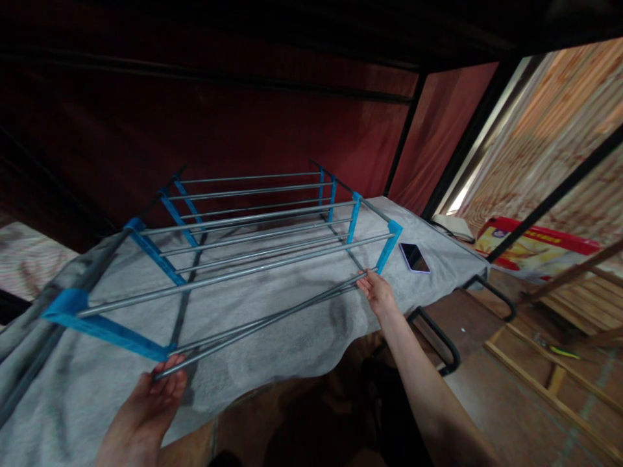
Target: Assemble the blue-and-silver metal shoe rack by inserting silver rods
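A rack of grey metal tubes [263,263] with blue plastic brackets [158,259] lies on a bed or bench covered with grey cloth. At its front edge my left hand [158,395] grips the near end of a loose-looking metal tube [233,337], close to the front left bracket. The fingers of my right hand [374,292] pinch the other end of that tube, beside the lower end of the front right bracket. A second thin tube runs just behind it and crosses it at a slight angle. My right fingertips partly hide where the tubes meet the bracket.
A phone [415,258] rests on the grey cloth [316,350] right of the rack. Black metal frame posts and a dark red panel [292,123] enclose the back. On the floor at right are a red and yellow box [530,246], a wooden frame [549,376] and black bent tubes [438,344].
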### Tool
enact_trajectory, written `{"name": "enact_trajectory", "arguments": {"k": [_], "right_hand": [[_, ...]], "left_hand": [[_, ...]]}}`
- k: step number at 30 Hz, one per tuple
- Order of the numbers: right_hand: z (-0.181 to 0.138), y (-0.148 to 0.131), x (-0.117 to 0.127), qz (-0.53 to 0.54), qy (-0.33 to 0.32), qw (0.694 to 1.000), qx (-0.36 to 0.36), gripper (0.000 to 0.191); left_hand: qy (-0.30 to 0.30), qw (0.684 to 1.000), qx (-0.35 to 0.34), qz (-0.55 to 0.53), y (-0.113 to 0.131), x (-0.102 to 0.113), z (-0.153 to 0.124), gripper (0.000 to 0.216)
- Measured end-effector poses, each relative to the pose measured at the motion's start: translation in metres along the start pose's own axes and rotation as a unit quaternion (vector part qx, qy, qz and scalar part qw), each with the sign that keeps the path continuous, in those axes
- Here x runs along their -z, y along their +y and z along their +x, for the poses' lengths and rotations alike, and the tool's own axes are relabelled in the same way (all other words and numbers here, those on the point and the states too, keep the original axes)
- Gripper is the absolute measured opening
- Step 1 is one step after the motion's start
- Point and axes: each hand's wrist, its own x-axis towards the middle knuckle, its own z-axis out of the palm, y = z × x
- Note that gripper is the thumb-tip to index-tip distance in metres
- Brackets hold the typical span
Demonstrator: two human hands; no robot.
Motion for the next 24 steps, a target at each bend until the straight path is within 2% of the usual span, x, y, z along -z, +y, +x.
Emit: {"name": "enact_trajectory", "arguments": {"k": [17, 24], "right_hand": [[0.005, 0.000, 0.001, 0.007, 0.025, 0.999, -0.032, 0.022], [0.005, 0.001, 0.000, 0.004, 0.025, 0.999, -0.037, 0.023]], "left_hand": [[-0.029, 0.999, -0.018, 0.008, -0.008, -0.007, -0.002, 0.033], [-0.070, 0.997, -0.018, 0.026, -0.010, -0.010, -0.012, 0.025]]}}
